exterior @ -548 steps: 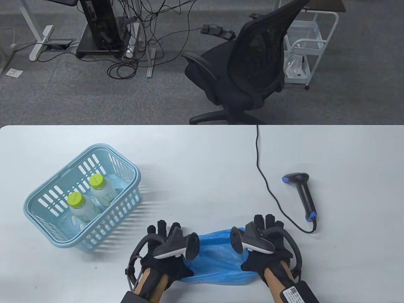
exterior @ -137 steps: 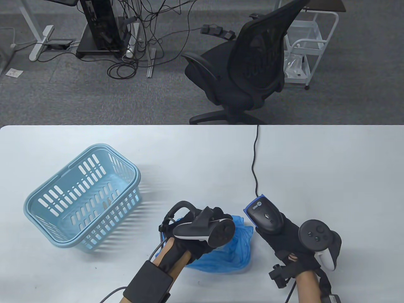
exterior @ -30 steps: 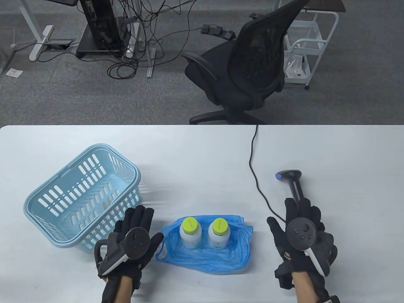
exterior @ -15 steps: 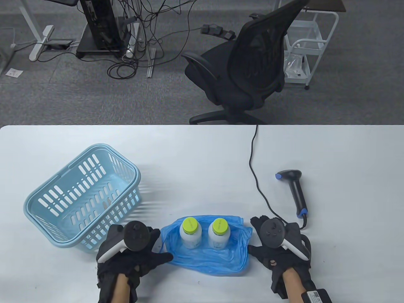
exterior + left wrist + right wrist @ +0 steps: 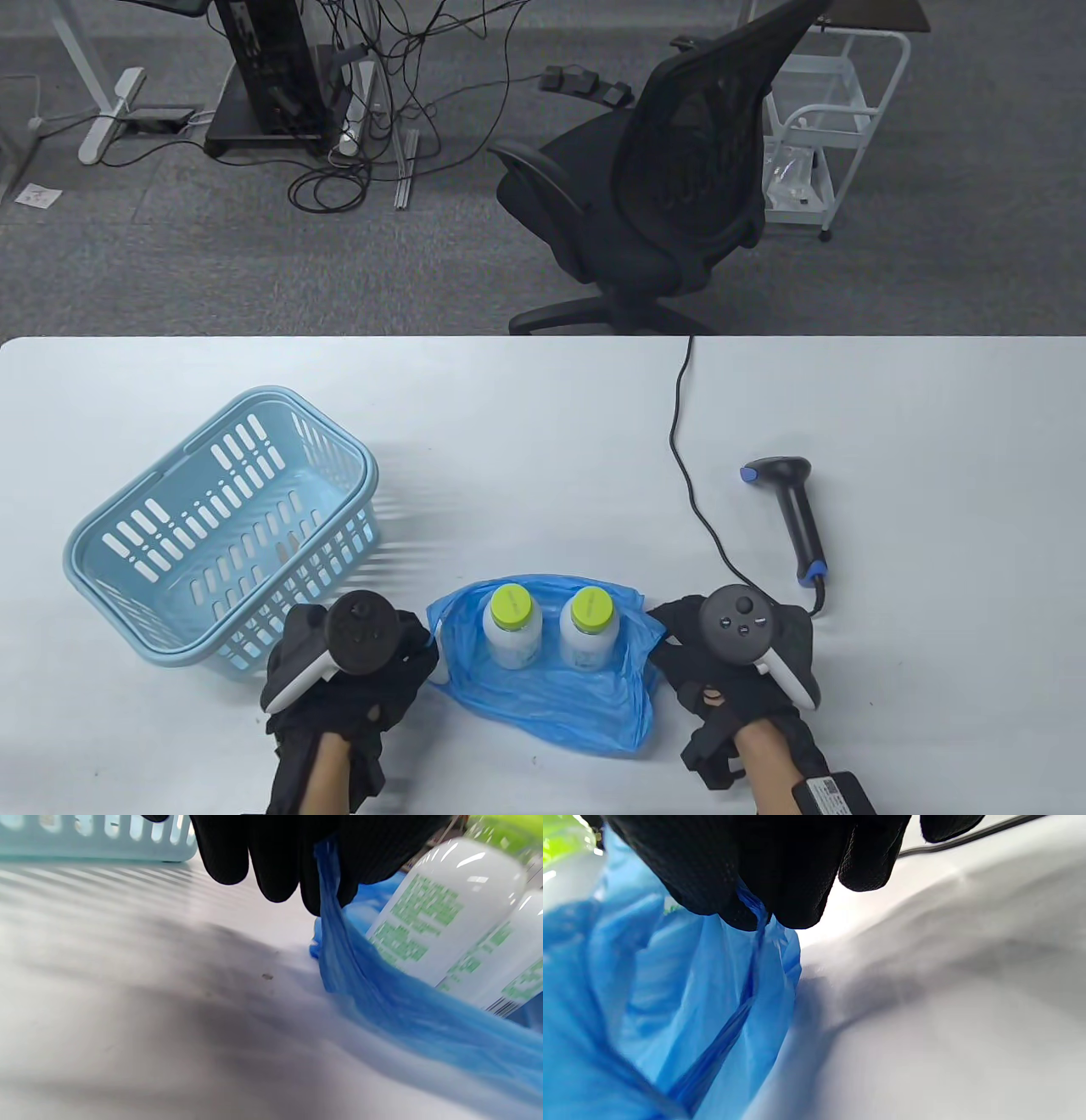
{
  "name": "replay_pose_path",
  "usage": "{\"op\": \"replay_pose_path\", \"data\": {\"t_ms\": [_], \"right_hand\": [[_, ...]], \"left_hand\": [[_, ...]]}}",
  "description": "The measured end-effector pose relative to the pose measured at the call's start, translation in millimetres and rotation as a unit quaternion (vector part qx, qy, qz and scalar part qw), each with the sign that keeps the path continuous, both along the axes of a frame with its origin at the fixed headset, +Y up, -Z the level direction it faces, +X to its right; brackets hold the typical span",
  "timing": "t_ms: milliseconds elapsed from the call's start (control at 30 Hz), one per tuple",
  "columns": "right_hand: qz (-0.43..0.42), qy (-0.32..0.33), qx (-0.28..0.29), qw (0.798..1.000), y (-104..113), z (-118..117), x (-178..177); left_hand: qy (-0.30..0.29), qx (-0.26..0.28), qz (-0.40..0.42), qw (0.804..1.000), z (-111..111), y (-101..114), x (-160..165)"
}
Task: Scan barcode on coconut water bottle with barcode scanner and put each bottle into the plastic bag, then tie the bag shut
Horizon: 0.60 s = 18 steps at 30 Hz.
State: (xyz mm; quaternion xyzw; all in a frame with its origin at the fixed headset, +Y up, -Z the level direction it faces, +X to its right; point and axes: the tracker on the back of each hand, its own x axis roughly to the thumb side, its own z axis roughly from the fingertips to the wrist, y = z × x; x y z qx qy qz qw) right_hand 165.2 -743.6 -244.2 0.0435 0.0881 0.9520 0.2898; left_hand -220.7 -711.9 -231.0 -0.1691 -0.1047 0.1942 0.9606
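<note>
Near the worktop's (image 5: 543,407) front edge, the thin blue plastic bag (image 5: 560,688) holds both white green-capped bottles (image 5: 512,628). Left hand (image 5: 339,679) and right hand (image 5: 730,671) each pinch a handle; the film looks limp, slippery, easily torn.

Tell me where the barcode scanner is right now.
In the table view, the barcode scanner lies on the table's right side, untouched, just beyond the right hand.

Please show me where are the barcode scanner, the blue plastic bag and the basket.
barcode scanner (image 5: 800,521): table view, on its black handle.
blue plastic bag (image 5: 594,696): table view, on the film in front of the bottles.
basket (image 5: 127,501): table view, on its left rim.
</note>
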Motion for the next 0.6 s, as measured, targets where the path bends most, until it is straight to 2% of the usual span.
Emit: {"op": "replay_pose_path", "data": {"t_ms": [100,233,333,400,500,567,600], "right_hand": [[-0.021,-0.008,-0.013,1.000,6,0,13],[-0.107,-0.003,-0.066,0.992,16,1,40],[-0.179,-0.012,-0.055,0.982,28,3,56],[-0.204,-0.002,-0.041,0.978,39,5,60],[-0.241,0.038,-0.038,0.969,52,9,60],[-0.293,0.038,-0.012,0.955,61,12,61],[-0.313,0.033,-0.002,0.949,64,12,61]], "left_hand": [[0.016,0.018,0.076,0.997,2,7,-9],[0.047,0.046,0.220,0.973,5,15,-28],[0.062,0.093,0.287,0.951,8,21,-33],[0.053,0.099,0.327,0.938,9,24,-31],[0.043,0.096,0.414,0.904,9,26,-29],[0.050,0.086,0.487,0.868,7,26,-29],[0.052,0.083,0.507,0.856,6,27,-28]]}}
